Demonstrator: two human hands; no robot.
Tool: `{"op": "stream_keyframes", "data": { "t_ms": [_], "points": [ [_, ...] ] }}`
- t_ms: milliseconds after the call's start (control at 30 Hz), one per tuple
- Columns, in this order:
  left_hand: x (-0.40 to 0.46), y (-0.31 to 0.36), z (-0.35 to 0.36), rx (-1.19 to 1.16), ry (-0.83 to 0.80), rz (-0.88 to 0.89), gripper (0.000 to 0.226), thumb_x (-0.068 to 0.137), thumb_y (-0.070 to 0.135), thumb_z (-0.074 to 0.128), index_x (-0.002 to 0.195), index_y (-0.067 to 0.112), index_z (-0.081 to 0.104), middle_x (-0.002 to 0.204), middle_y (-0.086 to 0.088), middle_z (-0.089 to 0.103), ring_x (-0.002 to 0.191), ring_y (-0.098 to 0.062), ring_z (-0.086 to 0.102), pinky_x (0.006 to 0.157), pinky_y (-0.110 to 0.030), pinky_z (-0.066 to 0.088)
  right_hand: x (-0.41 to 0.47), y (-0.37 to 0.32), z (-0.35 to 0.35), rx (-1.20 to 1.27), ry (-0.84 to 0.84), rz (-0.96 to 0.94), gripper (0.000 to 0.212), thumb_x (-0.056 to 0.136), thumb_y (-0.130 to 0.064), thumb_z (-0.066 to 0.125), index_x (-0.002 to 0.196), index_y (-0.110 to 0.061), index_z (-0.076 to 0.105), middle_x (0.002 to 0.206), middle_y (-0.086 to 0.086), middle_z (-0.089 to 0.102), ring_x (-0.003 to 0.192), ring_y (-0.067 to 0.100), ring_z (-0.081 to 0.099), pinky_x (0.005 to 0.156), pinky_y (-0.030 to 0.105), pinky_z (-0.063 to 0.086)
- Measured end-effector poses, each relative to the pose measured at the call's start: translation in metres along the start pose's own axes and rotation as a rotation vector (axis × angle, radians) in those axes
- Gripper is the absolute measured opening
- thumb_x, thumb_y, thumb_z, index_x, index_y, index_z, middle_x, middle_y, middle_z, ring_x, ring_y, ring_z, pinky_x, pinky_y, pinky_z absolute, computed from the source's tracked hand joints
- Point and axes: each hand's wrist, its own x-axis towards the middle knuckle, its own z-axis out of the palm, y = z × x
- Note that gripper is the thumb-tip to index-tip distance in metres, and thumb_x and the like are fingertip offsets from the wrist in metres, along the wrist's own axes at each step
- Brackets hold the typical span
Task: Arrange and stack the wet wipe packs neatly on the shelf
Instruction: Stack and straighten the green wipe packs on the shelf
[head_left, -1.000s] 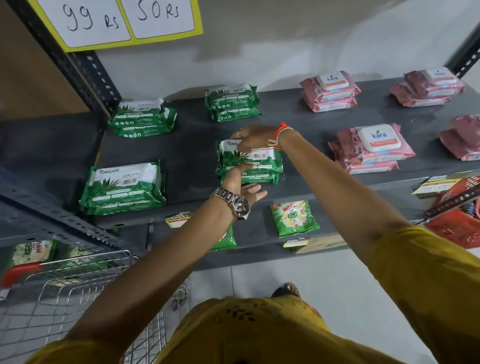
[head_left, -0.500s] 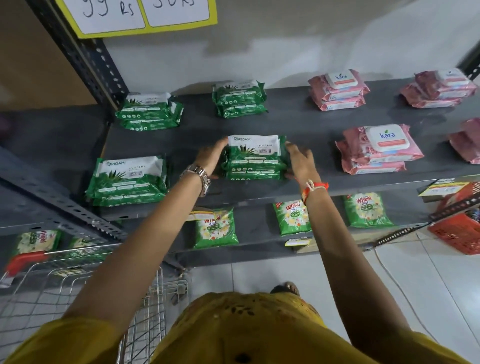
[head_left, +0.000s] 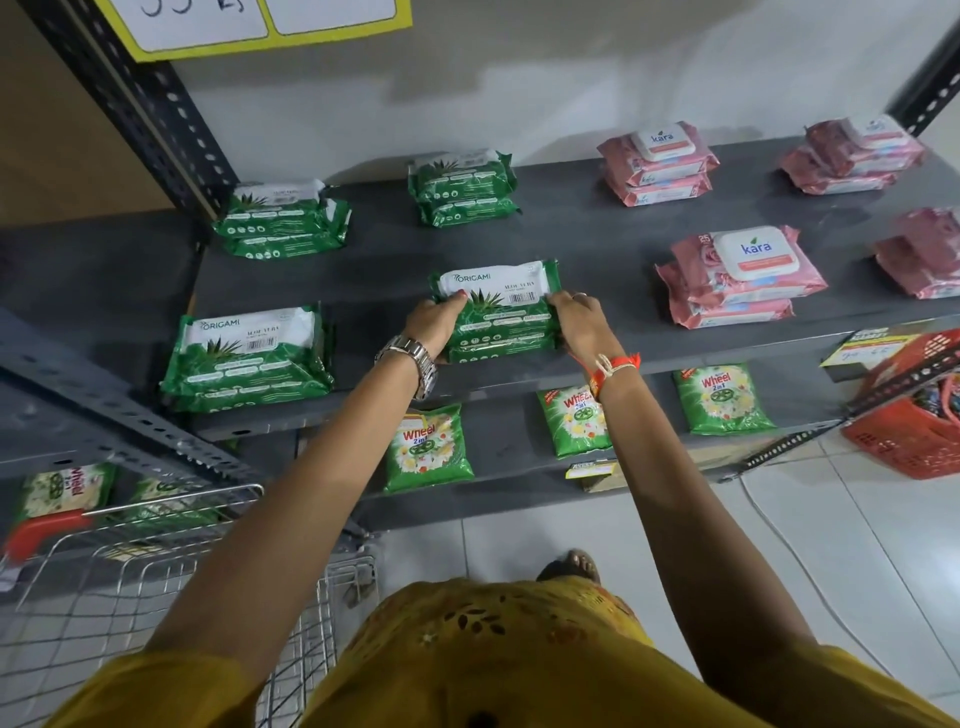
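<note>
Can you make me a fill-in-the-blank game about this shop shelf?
1. Both hands, the left hand and the right hand, hold a stack of ____ wipe packs.
2. The pink packs carry the brand name ____.
3. The left wrist wears a silver ____.
4. On the lower shelf lie green packets with the word ____ on them.

Missing words: green; kara; watch; Wheel
</note>
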Motion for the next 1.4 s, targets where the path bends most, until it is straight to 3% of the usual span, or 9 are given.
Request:
{"op": "stream_keyframes", "data": {
  "t_ms": [100,200,300,433,500,667,833,1033,1400],
  "points": [
    [0.001,0.002,0.001,-0.015,0.018,0.005,0.029,0.089,0.038,0.05,0.089,0.01,0.057,0.098,-0.008,0.053,0.094,-0.021,0.048,0.077,-0.03,0.041,-0.002,-0.001,0.002,-0.004,0.0,-0.025,0.02,0.091,-0.028,0.047,0.087,-0.01,0.057,0.11,0.013,0.061,0.11,0.032,0.058,0.101,0.044,0.043],
    [0.001,0.004,-0.001,-0.036,0.036,0.005,0.038,0.091,0.034,0.048,0.111,0.003,0.057,0.119,-0.017,0.059,0.108,-0.032,0.057,0.094,-0.041,0.047,-0.003,-0.003,0.005,-0.016,-0.029,-0.046,0.029,0.09,-0.027,0.046,0.102,-0.004,0.06,0.125,0.019,0.06,0.117,0.035,0.057,0.105,0.044,0.043],
    [0.0,0.004,-0.002,-0.026,0.046,0.008,0.04,0.092,0.032,0.046,0.114,-0.001,0.055,0.124,-0.021,0.057,0.108,-0.032,0.056,0.099,-0.042,0.044,-0.005,-0.003,0.007,-0.02,-0.037,-0.044,0.042,0.09,-0.027,0.047,0.118,0.002,0.058,0.13,0.02,0.058,0.121,0.035,0.055,0.107,0.044,0.041],
    [0.001,0.004,-0.006,0.012,0.053,0.003,0.044,0.092,0.034,0.044,0.119,-0.001,0.051,0.13,-0.02,0.053,0.117,-0.033,0.051,0.1,-0.04,0.041,-0.008,-0.004,0.01,-0.009,-0.032,-0.056,0.031,0.092,-0.027,0.048,0.104,-0.002,0.061,0.122,0.017,0.062,0.114,0.033,0.058,0.102,0.04,0.044],
    [-0.004,0.002,-0.007,0.218,0.101,0.008,0.053,0.092,0.039,0.041,0.128,0.0,0.043,0.137,-0.022,0.044,0.124,-0.036,0.043,0.104,-0.041,0.035,-0.011,-0.003,0.009,-0.086,-0.001,-0.13,0.026,0.092,-0.029,0.047,0.091,-0.007,0.061,0.11,0.014,0.061,0.105,0.031,0.055,0.091,0.036,0.041],
    [-0.028,0.017,-0.002,0.678,0.43,0.419,0.068,0.09,0.041,0.038,0.143,0.005,0.016,0.149,-0.019,0.025,0.134,-0.037,0.029,0.104,-0.05,0.031,-0.012,-0.026,-0.032,-0.498,0.297,-0.496,0.054,0.095,-0.029,0.046,0.141,-0.002,0.04,0.14,0.025,0.047,0.132,0.04,0.037,0.109,0.038,0.025],
    [-0.015,0.038,0.023,0.885,0.346,0.666,0.067,0.091,0.048,0.031,0.145,0.011,0.016,0.157,-0.008,0.013,0.144,-0.024,0.011,0.115,-0.049,0.004,0.011,-0.048,-0.098,-0.833,0.56,-0.596,0.056,0.093,-0.032,0.041,0.144,-0.007,0.04,0.149,0.019,0.041,0.141,0.036,0.031,0.117,0.048,0.02],
    [0.001,0.018,0.045,1.084,0.339,0.619,0.07,0.089,0.057,0.018,0.144,0.014,0.02,0.156,-0.003,0.018,0.145,-0.02,0.009,0.115,-0.051,-0.002,0.049,-0.04,-0.152,-1.258,0.373,-0.406,0.061,0.095,-0.047,0.026,0.147,-0.017,0.034,0.16,0.013,0.024,0.15,0.032,0.013,0.117,0.062,0.002],
    [0.005,0.017,0.048,1.11,0.405,0.564,0.074,0.084,0.058,0.013,0.145,0.016,0.019,0.155,0.0,0.023,0.144,-0.02,0.013,0.117,-0.047,0.003,0.07,-0.021,-0.153,-1.145,0.407,-0.503,0.058,0.094,-0.043,0.024,0.147,-0.022,0.036,0.155,0.012,0.035,0.146,0.036,0.024,0.117,0.055,0.011]
  ]
}}
